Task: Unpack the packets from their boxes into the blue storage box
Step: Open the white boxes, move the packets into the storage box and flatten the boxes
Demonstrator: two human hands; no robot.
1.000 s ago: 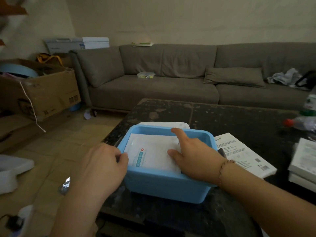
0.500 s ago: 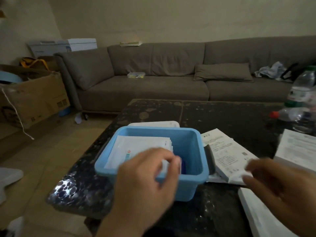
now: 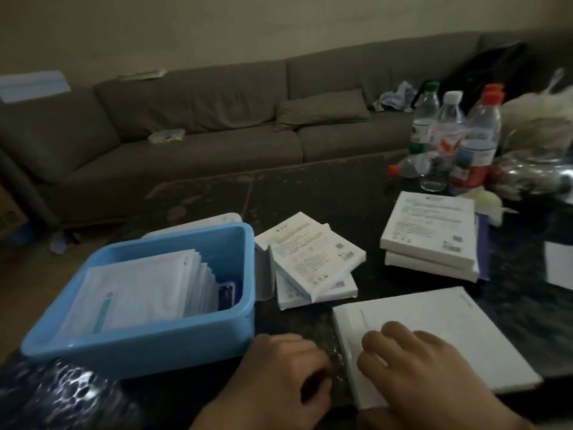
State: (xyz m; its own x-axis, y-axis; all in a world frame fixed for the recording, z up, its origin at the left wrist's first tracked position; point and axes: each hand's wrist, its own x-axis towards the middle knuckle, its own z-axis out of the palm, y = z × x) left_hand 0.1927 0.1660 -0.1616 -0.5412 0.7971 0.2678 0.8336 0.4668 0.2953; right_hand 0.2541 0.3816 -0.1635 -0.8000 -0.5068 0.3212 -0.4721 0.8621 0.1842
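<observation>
The blue storage box [image 3: 139, 346] stands at the table's front left, with several white packets [image 3: 139, 293] stacked on edge inside. To its right a flat white box [image 3: 449, 330] lies at the table's near edge. My right hand [image 3: 418, 367] rests on top of that box, its fingertips by the box's left edge. My left hand [image 3: 279, 373] is curled against the same edge; its grip is hidden. Two white boxes [image 3: 313, 256] lie stacked askew beside the blue box. Another stack of white boxes [image 3: 431, 228] sits further right.
Several plastic bottles [image 3: 449, 131] and crumpled plastic bags [image 3: 533, 119] crowd the far right of the dark table [image 3: 310, 187]. A white lid [image 3: 223, 218] lies behind the blue box. A grey sofa [image 3: 201, 119] runs along the wall beyond.
Both hands have left the blue storage box and moved right to the flat white box at the table's near edge. The view has swung right, showing more boxes and the bottles.
</observation>
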